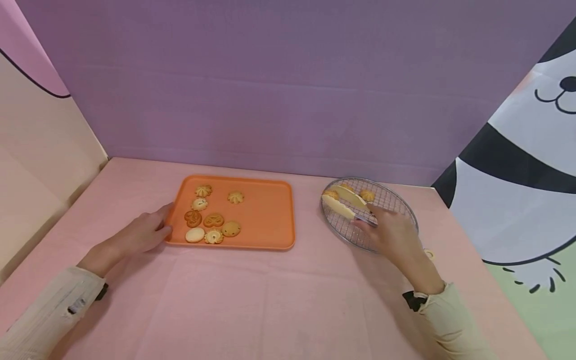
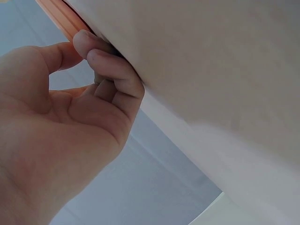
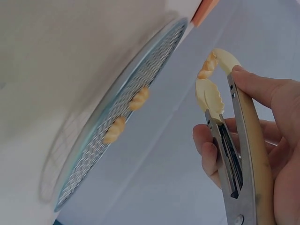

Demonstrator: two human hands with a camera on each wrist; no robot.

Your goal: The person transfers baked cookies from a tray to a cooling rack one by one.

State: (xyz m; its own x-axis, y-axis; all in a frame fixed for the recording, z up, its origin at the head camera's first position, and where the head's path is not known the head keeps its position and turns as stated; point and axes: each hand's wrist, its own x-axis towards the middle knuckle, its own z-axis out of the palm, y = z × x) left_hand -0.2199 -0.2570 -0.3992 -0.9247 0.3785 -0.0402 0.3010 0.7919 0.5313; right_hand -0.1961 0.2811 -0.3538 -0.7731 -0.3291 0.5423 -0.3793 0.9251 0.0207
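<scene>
My left hand (image 1: pixel 144 232) pinches the left edge of an orange tray (image 1: pixel 270 212) between thumb and fingers; in the left wrist view the tray's rim (image 2: pixel 61 18) meets the fingertips. Several cookies (image 1: pixel 213 220) of different shapes lie mostly on the tray's left half. My right hand (image 1: pixel 393 235) holds tongs (image 3: pixel 248 154) with metal arms and cream tips over a round wire rack (image 1: pixel 396 200). Between the tong tips is a ridged golden cookie (image 3: pixel 208 65), raised off the rack. Two more such cookies (image 3: pixel 139 98) sit on the mesh.
A small pale ring-shaped piece (image 1: pixel 429 254) lies on the pink tabletop (image 1: pixel 270 300), right of the rack and beside my right wrist. A purple panel (image 1: pixel 288 100) stands behind the table. A panda picture (image 1: pixel 526 165) covers the right side.
</scene>
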